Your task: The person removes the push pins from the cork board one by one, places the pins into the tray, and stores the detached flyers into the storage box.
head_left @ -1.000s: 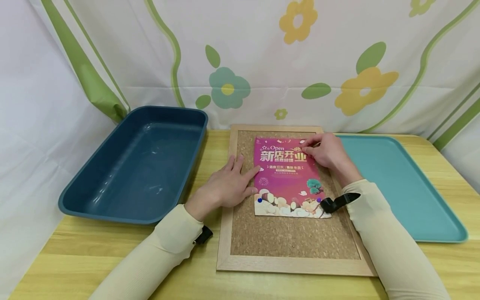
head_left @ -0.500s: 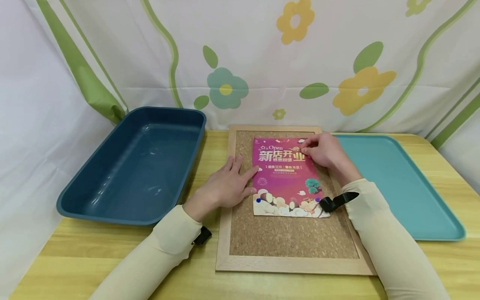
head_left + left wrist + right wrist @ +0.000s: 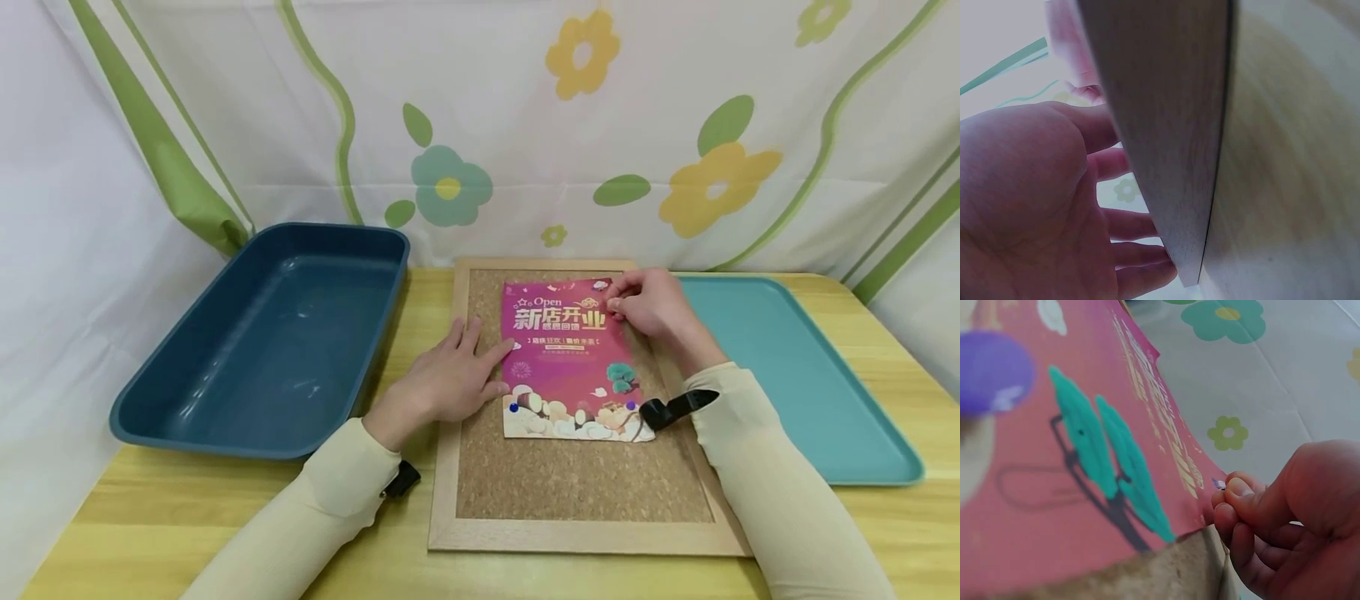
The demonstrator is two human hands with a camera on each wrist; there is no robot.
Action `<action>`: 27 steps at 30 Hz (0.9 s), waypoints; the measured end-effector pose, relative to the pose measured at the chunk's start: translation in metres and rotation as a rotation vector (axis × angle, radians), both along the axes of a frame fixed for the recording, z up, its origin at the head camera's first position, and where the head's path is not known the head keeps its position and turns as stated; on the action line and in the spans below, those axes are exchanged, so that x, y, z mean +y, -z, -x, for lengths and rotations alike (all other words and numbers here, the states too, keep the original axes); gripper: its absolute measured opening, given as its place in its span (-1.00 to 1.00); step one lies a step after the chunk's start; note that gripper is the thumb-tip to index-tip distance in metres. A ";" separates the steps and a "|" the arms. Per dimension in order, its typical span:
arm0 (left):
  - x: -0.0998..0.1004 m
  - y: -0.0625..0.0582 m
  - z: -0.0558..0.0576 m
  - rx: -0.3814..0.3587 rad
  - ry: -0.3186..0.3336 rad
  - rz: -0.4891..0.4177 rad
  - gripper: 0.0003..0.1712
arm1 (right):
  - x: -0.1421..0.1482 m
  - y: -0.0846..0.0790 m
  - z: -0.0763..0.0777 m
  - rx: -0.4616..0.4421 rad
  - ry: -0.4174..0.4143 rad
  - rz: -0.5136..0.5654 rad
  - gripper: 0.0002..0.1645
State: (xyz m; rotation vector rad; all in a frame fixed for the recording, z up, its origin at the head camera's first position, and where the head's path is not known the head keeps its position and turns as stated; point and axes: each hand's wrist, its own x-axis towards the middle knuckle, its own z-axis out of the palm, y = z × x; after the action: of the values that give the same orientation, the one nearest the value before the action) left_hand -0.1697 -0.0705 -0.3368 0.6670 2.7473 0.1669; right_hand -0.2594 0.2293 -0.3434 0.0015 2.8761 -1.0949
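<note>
A pink-purple poster (image 3: 562, 362) lies on a cork board (image 3: 577, 483) with a wooden frame. A blue push pin (image 3: 513, 408) sits at its lower left corner and a purple-blue one (image 3: 991, 372) at its lower right. My left hand (image 3: 446, 379) rests with spread fingers across the board's left frame, fingertips at the poster's left edge. With thumb and fingers my right hand (image 3: 652, 308) pinches the poster's upper right edge. In the right wrist view that edge curves up off the cork, and a small pale spot shows at the thumb tip.
A deep dark-blue basin (image 3: 277, 342) stands left of the board on the wooden table (image 3: 172, 508). To the right lies a flat teal tray (image 3: 795, 375), partly behind my right arm. A flower-printed curtain (image 3: 525, 125) hangs behind the table.
My right hand has shifted slightly rightward from over the poster to its edge, and the upper right corner now bends inward. The left hand stays in place. The head view has tilted slightly.
</note>
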 end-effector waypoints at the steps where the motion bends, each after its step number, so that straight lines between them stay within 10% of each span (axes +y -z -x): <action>1: 0.000 0.000 0.000 -0.002 -0.001 0.000 -0.18 | 0.000 0.000 0.000 -0.003 0.004 0.006 -0.82; 27: -0.009 0.003 -0.001 0.020 -0.016 -0.020 -0.19 | 0.032 -0.024 0.002 0.071 0.058 0.067 -0.71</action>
State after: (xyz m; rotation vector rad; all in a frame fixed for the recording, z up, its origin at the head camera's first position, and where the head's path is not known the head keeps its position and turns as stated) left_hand -0.1686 -0.0790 -0.3398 0.6560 2.7742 0.1920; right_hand -0.2617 0.2611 -0.3192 0.0436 2.9170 -1.2248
